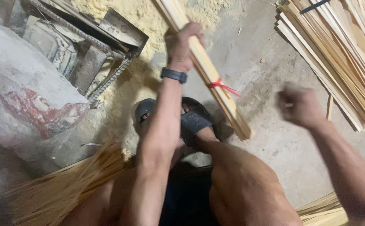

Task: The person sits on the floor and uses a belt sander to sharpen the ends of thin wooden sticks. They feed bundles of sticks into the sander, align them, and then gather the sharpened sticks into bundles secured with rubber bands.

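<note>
My left hand (182, 44) grips a bundle of thin pale wooden slats (222, 92) near its upper part. The bundle slants from the top centre down toward the right, and a red tie (221, 86) is knotted around it below my hand. A dark band sits on my left wrist (174, 75). My right hand (297, 104) is blurred, fisted, to the right of the bundle's lower end and apart from it; whether it holds anything small is unclear.
A large pile of loose slats (341, 54) lies at the upper right. Thin strips (65, 188) fan out at the lower left. Sawdust (145, 21) covers the floor by a metal machine base (86, 46). My foot wears a black sandal (191, 119).
</note>
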The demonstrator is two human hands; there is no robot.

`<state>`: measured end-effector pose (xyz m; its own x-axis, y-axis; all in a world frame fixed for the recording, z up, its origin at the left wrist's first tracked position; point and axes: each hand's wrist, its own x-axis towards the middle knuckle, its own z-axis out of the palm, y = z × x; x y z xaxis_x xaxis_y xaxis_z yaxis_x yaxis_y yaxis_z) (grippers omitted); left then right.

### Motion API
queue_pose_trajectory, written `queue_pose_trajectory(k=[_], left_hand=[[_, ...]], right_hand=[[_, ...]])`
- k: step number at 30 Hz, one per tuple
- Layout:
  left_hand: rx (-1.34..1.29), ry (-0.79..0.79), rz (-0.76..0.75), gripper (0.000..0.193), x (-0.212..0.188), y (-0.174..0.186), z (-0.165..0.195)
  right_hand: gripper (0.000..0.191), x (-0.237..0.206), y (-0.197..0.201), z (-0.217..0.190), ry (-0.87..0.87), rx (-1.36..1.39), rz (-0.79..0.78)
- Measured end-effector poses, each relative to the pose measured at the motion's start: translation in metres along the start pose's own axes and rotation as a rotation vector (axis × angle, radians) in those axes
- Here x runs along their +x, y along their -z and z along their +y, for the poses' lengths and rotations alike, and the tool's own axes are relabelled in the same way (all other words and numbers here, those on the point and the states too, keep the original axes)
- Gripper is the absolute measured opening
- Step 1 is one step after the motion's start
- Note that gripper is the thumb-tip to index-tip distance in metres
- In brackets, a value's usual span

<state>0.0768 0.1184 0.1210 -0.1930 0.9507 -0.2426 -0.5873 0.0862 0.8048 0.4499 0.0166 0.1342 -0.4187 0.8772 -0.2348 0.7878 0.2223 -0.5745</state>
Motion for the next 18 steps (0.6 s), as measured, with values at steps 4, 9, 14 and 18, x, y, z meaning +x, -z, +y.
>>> queue_pose_trajectory(k=[4, 9, 14, 18], left_hand=[[0.097, -0.076, -0.018, 0.017, 0.006, 0.008, 0.002], [-0.036, -0.025, -0.052, 0.017, 0.003, -0.002, -0.002], [-0.048, -0.019, -0.089, 0.014, -0.004, -0.007, -0.001], [-0.031, -0.043, -0.158, 0.017, -0.003, 0.002, 0.003]], right_hand=[[0.028, -0.013, 0.022, 0.010, -0.466, -0.243, 0.165], [0.031, 0.000, -0.022, -0.059, -0.094, 0.336, 0.130], [0.019, 0.036, -0.049, -0.092, -0.133, 0.770, -0.032], [0.023, 0.037, -0.060, -0.085, -0.056, 0.695, -0.063]])
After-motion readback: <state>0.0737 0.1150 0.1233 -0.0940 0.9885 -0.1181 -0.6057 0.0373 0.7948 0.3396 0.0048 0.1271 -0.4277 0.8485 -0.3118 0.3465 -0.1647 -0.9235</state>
